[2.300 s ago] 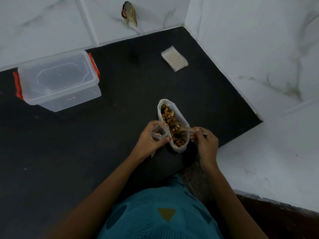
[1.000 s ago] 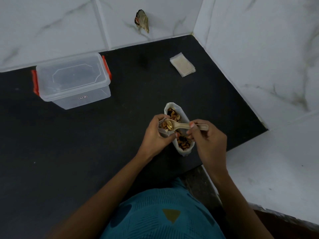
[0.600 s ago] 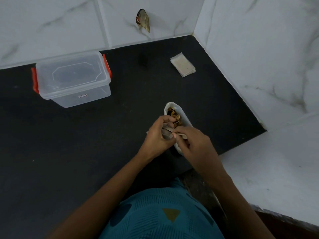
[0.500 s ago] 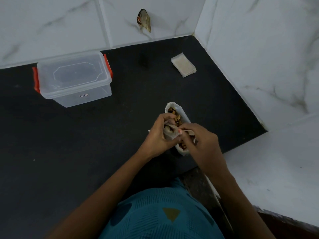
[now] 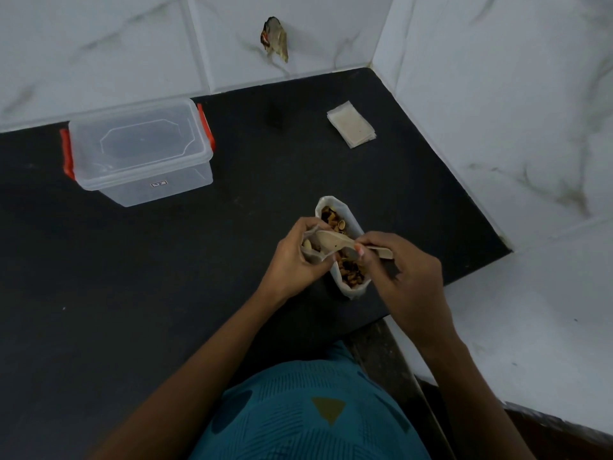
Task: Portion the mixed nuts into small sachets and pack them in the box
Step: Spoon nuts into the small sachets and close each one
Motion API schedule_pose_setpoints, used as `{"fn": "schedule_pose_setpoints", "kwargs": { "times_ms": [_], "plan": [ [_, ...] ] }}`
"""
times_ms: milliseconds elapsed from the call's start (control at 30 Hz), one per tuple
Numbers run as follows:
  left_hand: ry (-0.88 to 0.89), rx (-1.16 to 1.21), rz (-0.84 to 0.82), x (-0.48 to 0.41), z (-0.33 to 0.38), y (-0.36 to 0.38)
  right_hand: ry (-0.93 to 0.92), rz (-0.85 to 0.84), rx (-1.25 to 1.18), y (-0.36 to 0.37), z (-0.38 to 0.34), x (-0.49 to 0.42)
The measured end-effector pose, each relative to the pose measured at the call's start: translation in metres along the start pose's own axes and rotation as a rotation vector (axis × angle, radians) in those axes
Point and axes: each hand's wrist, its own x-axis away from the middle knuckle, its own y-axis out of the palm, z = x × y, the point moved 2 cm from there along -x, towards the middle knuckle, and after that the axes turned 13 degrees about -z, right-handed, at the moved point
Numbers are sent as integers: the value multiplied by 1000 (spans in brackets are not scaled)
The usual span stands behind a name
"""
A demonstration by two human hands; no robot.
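Mixed nuts [image 5: 351,275] sit in the open bag [image 5: 352,291], on the worktop [image 5: 166,310] between my two hands. Filling step, I'd say. Left hand [image 5: 292,260] is curled round a small sachet [image 5: 310,255] with a few nuts in it. Right hand [image 5: 409,277] pinches the spoon [image 5: 335,242], bowl at the sachet mouth. Next move needs a clean tip-in, then a rescoop. Box [image 5: 139,151], lid on, sits well beyond-left of the left hand. Worktop edge runs just right of the right hand; open room is leftward.
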Motion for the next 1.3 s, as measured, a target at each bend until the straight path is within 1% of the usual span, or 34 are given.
{"fn": "schedule_pose_setpoints", "kwargs": {
  "times_ms": [100, 233, 467, 533, 633, 800, 867, 1000, 1067, 1133, 1300],
  "plan": [
    [-19, 40, -28, 1, 1, 1, -40, -15, 17, -5, -3, -1],
    [17, 69, -40, 2, 3, 2, -53, -96, -15, 0, -4, -2],
    [29, 40, -48, 4, 8, 0, 11, -155, -40, 12, -4, -7],
    [28, 24, -38, 3, 9, 0, 5, -118, -27, 7, -6, -7],
    [5, -24, 11, 1, 5, -4, -30, -3, 5, -6, -10, -6],
    [-7, -39, 34, -1, 4, -2, -24, -7, 3, -4, -10, -6],
    [-16, -25, 40, 0, 7, -2, -24, 34, -15, -6, -10, -6],
    [-24, -14, 50, 2, 5, -5, 111, 197, -141, -18, 7, -4],
    [-26, -7, 56, 3, 3, -7, 183, 239, -143, -18, 27, -1],
    [-38, 8, 53, 4, 3, -8, 192, 207, -75, -9, 47, 4],
    [-24, 50, 52, 4, 4, -7, 163, -36, 107, 34, 81, 27]
  ]
}}
